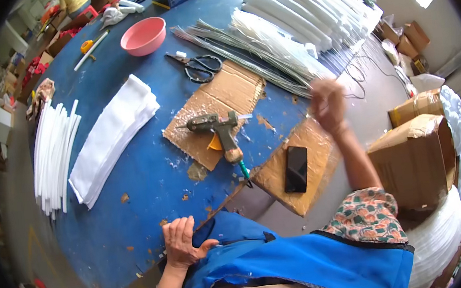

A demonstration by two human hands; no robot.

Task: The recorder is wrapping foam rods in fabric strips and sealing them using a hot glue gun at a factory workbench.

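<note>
My left hand [182, 241] rests at the near edge of the blue table [140, 186], fingers apart, holding nothing. My right hand [326, 104] is stretched out and blurred beside a bundle of thin grey wires [244, 59]; whether it grips one I cannot tell. A glue gun [219, 127] lies on a cardboard sheet [221, 106] between the two hands. A black phone [297, 169] lies on a second cardboard piece [313, 141] near my right forearm.
Black scissors [201, 66] and a pink bowl [143, 36] sit farther back. A stack of white fabric pieces [110, 139] and white foam strips [54, 155] lie at left. More white strips [295, 10] fill the far right. Cardboard boxes [414, 154] stand at right.
</note>
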